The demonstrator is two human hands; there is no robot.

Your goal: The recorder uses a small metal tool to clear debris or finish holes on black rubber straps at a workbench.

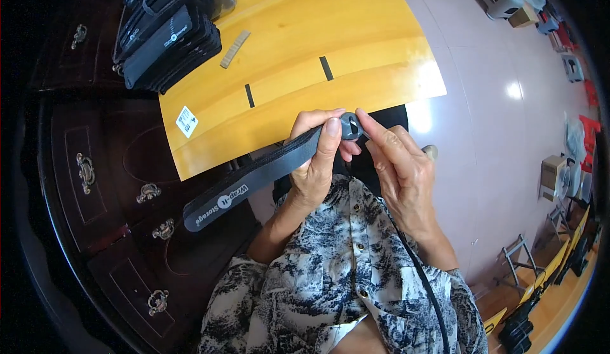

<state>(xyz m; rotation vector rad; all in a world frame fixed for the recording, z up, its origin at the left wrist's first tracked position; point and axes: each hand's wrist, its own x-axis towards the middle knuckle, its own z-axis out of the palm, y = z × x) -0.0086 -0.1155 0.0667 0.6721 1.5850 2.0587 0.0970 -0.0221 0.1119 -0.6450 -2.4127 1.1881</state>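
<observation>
Your left hand [318, 163] pinches a black strap [254, 179] near its far end, thumb pressed on top, fingers curled under. Your right hand [400, 170] meets it there, fingertips pressed together on the grey buckle [350, 126] at the strap's tip. Both hands sit just off the near edge of the yellow wooden board [305, 55], above your lap.

Handling, as a judgement: the strap looks light, soft and floppy, woven webbing with a rough fastening face. The free tail droops left and near, over the dark wooden cabinet [108, 182]. The buckle is the only stiff part. Hold by the buckle and close behind it; grip farther back and the end will sag.

Labels and packages:
- White print on the strap's rounded tail, near left.
- Small white square sticker [186, 121] on the board's near left corner.
- Two short black tape marks [326, 68] across the board's middle.
- Stack of matching black straps [168, 46] far left, white marks on top.
- Cardboard box [553, 173] on the floor, right.
</observation>
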